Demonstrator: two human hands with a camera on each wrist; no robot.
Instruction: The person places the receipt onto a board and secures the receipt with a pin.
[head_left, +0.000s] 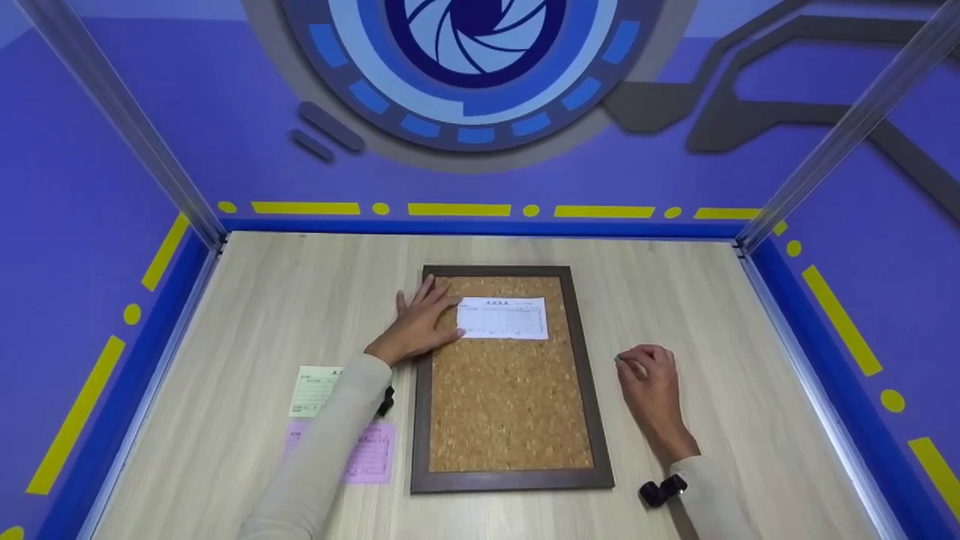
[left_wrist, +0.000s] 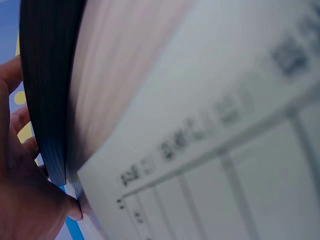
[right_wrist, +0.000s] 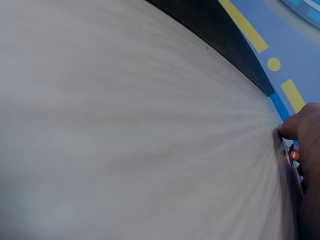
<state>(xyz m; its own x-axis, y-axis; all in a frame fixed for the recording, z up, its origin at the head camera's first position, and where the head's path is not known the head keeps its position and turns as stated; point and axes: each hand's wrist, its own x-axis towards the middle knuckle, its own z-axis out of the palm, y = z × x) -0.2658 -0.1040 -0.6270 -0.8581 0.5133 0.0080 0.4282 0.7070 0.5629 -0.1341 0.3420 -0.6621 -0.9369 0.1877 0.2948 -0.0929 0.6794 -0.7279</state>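
A cork board in a dark brown frame lies flat on the middle of the wooden table. A white printed slip lies on its upper part. My left hand rests flat across the frame's left side, with straight fingers touching the slip's left edge. In the left wrist view the slip and the frame are blurred and very close, next to my left hand. My right hand rests on the table right of the board, its curled fingers pinching a small green-tipped object.
A green slip and a pink slip lie on the table left of the board, partly under my left forearm. Blue walls and metal posts enclose the table on three sides. The right wrist view shows blurred tabletop.
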